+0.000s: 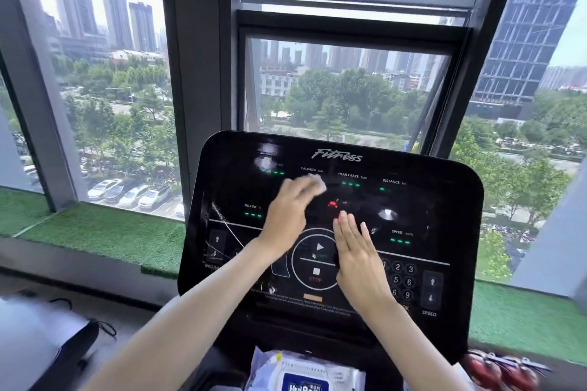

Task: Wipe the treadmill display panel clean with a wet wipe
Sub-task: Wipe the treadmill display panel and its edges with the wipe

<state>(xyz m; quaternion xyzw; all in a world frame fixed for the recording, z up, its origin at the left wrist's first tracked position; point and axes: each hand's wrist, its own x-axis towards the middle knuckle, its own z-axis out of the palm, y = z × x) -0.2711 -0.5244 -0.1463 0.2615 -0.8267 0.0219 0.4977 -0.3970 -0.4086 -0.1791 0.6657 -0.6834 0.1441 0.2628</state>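
The black treadmill display panel fills the middle of the head view, with green readouts and a round START/STOP control. My left hand presses a white wet wipe against the upper middle of the panel, under the CALORIES label; the hand is motion-blurred. My right hand lies flat on the panel with fingers together, just right of the START/STOP circle, partly covering the number keypad. It holds nothing.
A pack of wet wipes lies on the console ledge below the panel. Red objects sit at the lower right. A black bag rests on the floor at lower left. Large windows stand close behind the treadmill.
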